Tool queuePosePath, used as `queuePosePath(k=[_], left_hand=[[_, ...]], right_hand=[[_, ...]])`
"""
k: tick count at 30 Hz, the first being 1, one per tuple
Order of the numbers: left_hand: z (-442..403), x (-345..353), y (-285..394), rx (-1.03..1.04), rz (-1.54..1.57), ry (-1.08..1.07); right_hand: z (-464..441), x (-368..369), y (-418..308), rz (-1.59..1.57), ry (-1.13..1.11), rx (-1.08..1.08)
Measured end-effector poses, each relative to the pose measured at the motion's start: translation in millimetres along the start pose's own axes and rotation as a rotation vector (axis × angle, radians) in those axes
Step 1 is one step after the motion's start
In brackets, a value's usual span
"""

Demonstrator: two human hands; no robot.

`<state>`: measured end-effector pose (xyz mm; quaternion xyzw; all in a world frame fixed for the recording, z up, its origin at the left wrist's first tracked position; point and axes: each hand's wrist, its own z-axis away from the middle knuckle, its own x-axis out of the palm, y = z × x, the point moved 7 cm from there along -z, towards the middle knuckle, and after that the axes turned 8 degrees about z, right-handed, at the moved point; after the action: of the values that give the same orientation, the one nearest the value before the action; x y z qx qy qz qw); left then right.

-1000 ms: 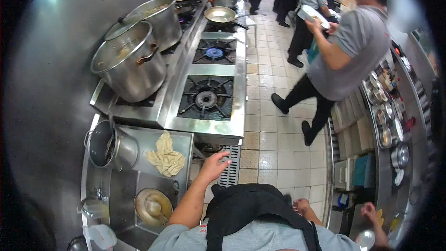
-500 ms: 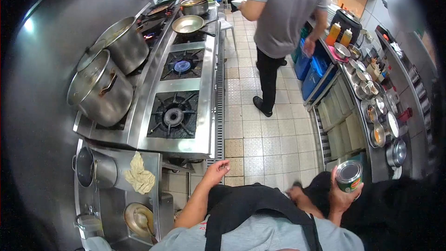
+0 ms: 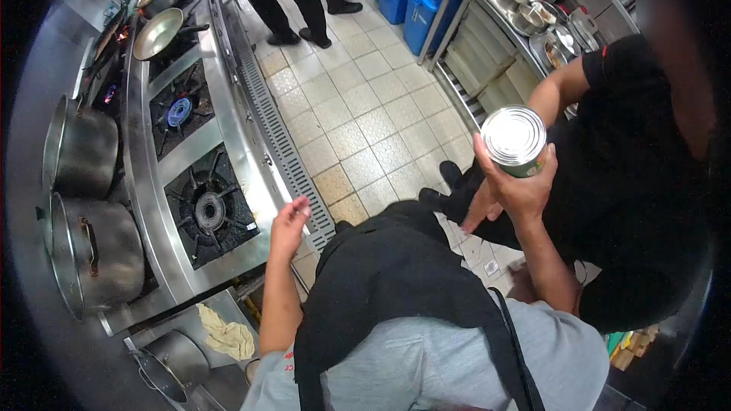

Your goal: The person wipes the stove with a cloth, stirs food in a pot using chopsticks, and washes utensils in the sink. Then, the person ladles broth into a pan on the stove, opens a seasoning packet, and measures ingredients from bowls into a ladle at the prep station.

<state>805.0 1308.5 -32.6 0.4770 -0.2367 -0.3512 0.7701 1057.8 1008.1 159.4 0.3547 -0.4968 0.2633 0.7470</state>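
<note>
My left hand (image 3: 289, 227) hangs near the front edge of the stove (image 3: 199, 268), fingers loosely bent, holding nothing visible. On the right, my right hand (image 3: 524, 196) grips a large metal can (image 3: 514, 137) with a silvery ridged lid and a green label, mostly hidden from above. A co-worker in black (image 3: 632, 152) stands close on that side. Just left of and below the can is another hand (image 3: 484, 207), apparently the co-worker's. The nearest burner (image 3: 210, 211) shows no flame, while a blue flame burns on the one behind it (image 3: 179, 113).
Two large pots (image 3: 110, 259) (image 3: 87, 154) and a frying pan (image 3: 158, 34) stand on the stove. A cloth (image 3: 226, 332) lies beside a smaller pot (image 3: 179, 358). Bowls (image 3: 527, 21) line the right counter. Blue bins (image 3: 426, 15) and people's legs (image 3: 285, 1) are farther ahead.
The view has tilted down and turned. The can has come into sight, now nearer the middle in my right hand. The black-clad co-worker fills more of the right side; the grey-shirted person is farther off.
</note>
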Motion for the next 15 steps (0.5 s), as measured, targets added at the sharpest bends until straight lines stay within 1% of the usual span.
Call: queuePosePath(k=[1,2,3,4,5,7,8,10,11,12,14,15], left_hand=[[-10,1,10,0.006,0.02,-0.034],[-20,7,17,0.009,0.045,-0.064],[-30,18,24,0.052,0.019,-0.149],[-40,29,35,0.103,-0.01,-0.227],[-45,44,54,0.118,-0.121,-0.258],[-63,78,80,0.189,-0.209,-0.347],[-71,93,92,0.231,-0.286,-0.369],[-89,119,98,0.221,-0.333,-0.376],[-100,129,92,0.209,-0.292,-0.382],[-111,140,80,0.197,-0.245,-0.395],[-138,155,42,0.179,-0.307,-0.37],[-147,161,22,0.136,-0.312,-0.369]], right_hand=[[-4,-8,0,0.07,0.034,-0.02],[-5,2,23,0.007,0.071,0.058],[-5,-3,21,0.006,0.09,0.063],[-7,-17,19,0.017,0.203,0.1],[-10,-29,16,0.029,0.309,0.145],[-30,-52,4,0.058,0.411,0.24],[-49,-63,-12,0.29,0.292,0.239],[-73,-11,41,-0.153,0.266,0.29],[-94,-11,45,-0.151,0.262,0.343],[-118,-6,46,-0.31,0.201,0.412],[-168,5,48,-0.524,0.134,0.489],[-196,10,46,-0.489,0.109,0.578]])
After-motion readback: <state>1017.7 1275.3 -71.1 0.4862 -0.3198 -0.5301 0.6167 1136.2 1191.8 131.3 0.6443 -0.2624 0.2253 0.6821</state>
